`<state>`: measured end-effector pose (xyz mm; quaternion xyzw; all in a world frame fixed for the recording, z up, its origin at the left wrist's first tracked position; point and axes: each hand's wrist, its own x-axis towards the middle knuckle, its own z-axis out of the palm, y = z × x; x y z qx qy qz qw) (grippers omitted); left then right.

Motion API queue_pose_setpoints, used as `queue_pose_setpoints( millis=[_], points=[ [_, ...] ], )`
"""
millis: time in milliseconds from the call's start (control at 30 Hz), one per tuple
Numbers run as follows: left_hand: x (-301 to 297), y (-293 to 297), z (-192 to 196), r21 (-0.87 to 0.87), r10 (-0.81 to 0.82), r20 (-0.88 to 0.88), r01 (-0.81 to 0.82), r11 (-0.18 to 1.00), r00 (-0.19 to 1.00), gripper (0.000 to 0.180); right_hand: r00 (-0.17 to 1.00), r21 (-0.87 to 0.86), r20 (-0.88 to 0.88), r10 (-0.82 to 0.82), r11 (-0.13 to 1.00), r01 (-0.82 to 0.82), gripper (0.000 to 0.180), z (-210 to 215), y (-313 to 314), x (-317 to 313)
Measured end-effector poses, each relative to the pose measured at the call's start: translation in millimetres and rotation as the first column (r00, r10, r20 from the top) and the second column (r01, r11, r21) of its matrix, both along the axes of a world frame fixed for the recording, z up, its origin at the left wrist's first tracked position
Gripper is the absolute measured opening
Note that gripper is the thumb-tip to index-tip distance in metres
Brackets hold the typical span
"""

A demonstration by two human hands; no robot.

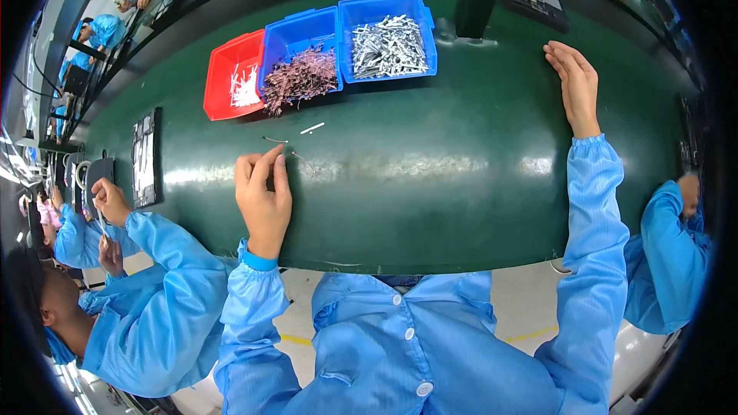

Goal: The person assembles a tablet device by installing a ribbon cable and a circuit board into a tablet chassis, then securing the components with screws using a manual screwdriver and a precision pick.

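Observation:
My left hand [265, 198] is low over the green table, its thumb and index fingertips close together as in a pinch. Whatever lies between them is too small to make out. Just beyond the fingertips is a short thin wire [274, 139], and a second fine wire with a reddish end [298, 157] lies to their right. A small white stick [314, 128] rests a little farther off. Far to the right, my right hand [576, 86] is held over the table with fingers stretched out and nothing in it.
Three bins stand at the back: a red one [217, 81] with white sticks, a blue one [301, 24] with brownish wire parts, and a blue one [384, 4] with silvery pieces. A dark post [478, 0] rises beside them. Black trays [157, 155] and co-workers [165, 292] flank me.

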<state>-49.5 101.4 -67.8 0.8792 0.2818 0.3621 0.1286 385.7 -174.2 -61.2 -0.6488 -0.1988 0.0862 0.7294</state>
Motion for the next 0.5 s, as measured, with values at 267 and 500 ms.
queue_pose_setpoints(
  millis=[267, 500],
  points=[
    [9, -1, 8, -0.195, -0.045, -0.027, 0.038, 0.98, 0.999, 0.014, 1.0, 0.002, 0.003, -0.012, 1.0, 0.012, 0.024, -2, -3, 3],
    [43, -27, 5, -0.582, -0.156, 0.23, 0.265, 0.769, 0.961, 0.006, 0.95, 0.012, 0.209, -0.231, 0.972, 0.234, 0.017, 3, 18, -46]
  ],
)
